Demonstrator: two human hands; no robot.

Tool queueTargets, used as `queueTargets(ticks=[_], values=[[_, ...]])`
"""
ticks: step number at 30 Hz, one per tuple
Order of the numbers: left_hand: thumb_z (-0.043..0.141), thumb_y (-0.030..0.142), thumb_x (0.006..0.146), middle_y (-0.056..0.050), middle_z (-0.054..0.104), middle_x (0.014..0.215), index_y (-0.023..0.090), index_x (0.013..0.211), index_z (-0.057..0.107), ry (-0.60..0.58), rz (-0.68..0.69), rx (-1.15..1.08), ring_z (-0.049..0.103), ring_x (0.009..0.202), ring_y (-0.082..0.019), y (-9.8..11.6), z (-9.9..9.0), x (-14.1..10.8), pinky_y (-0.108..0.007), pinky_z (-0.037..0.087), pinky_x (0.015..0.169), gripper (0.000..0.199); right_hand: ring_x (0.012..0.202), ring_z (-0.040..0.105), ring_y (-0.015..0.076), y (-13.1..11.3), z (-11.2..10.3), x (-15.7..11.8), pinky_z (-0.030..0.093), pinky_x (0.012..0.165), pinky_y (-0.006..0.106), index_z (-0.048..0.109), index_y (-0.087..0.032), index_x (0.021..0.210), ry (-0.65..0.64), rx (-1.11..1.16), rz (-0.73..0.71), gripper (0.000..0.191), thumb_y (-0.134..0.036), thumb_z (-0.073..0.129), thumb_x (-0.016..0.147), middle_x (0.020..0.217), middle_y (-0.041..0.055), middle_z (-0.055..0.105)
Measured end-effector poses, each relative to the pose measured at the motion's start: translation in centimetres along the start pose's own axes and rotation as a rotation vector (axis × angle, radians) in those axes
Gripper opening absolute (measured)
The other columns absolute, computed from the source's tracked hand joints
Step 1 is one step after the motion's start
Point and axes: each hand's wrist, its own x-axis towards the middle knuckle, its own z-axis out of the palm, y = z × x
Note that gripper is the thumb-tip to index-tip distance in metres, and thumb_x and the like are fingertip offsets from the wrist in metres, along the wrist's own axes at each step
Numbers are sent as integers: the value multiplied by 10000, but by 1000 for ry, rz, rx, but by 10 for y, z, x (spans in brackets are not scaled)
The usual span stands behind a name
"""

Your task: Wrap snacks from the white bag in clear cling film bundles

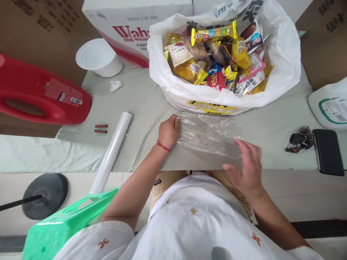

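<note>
A thin clear plastic bag [207, 135] lies spread on the cloth-covered table in front of me. My left hand [169, 130], with a red string at the wrist, is closed on its left end. Over the bag's right end, my right hand [246, 162] has thumb and fingers apart and holds nothing; whether its fingertips touch the film I cannot tell. Just beyond the clear bag stands a large white plastic bag [173, 94], its mouth wide, filled with wrapped snacks [214, 59] in yellow, red, pink and white packets.
On the left are a red jug [54, 92], a white tub [99, 59], a white roll [111, 151], two brown strips [101, 129] and a green plastic basket [62, 224]. A phone [328, 152], dark crumpled item [299, 139] and white jug [332, 104] sit right. Cardboard boxes [119, 32] stand behind.
</note>
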Motion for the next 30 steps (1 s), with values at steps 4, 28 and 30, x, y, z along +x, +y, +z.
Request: queueTargets(ticks=[4,28,30], values=[[425,323,1047,-45,572,667,238,811,539,-12,-4,32,540,652,-236,1,-1,-1,-321,298,671,275,961,598,320,-20,45,33,511,855,479,646,-190,1322,-182,52,169,563,-613,626,952,1031,134,701],[820,283,683,34,545,786,207,1110,549,72,-296,-30,540,690,-171,-1,-28,14,-299,440,687,511,933,657,190,-63,91,-39,532,748,346,725,-166,960,-493,37,-715,234,-160,501,1027,1473,122,633],[786,219,689,18,553,869,201,1115,535,207,-281,-138,547,721,-153,5,-31,-3,-291,465,700,495,970,679,191,-63,93,-38,546,786,349,734,-163,1017,-562,12,-680,269,-170,466,1049,1500,117,616]])
